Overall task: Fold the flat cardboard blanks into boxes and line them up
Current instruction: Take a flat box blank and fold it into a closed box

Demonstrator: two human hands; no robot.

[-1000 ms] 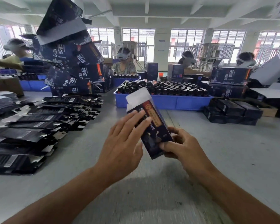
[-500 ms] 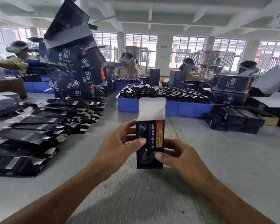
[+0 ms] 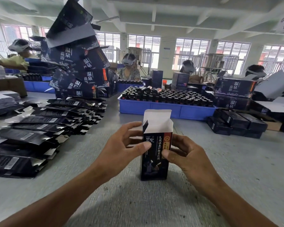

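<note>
Cardboard, dark navy and printed with white characters and a red-and-gold label, had been formed into a tall rectangular box that stood upright in front of the person, its bottom edge at or just above the grey table; whether it actually touched the surface could not be told. Its top was open, with the white inner lid flap standing straight up at the back and a small side flap raised at each end. The left hand gripped the box's left side, thumb pressed on the front panel near the white characters and the fingers spread and curled round toward the top edge. The right hand held the right side, thumb laid on the front below the red label and the other fingers wrapped behind.

To the left on the table lay overlapping rows of flat dark cardboard blanks with barcode stickers showing. Behind them rose a leaning heap of large dark printed cartons. Straight beyond the box sat a blue plastic tray packed with dark bottles. To the right, near the tray, low dark closed boxes lay side by side. Several people wearing headsets sat at the far tables.
</note>
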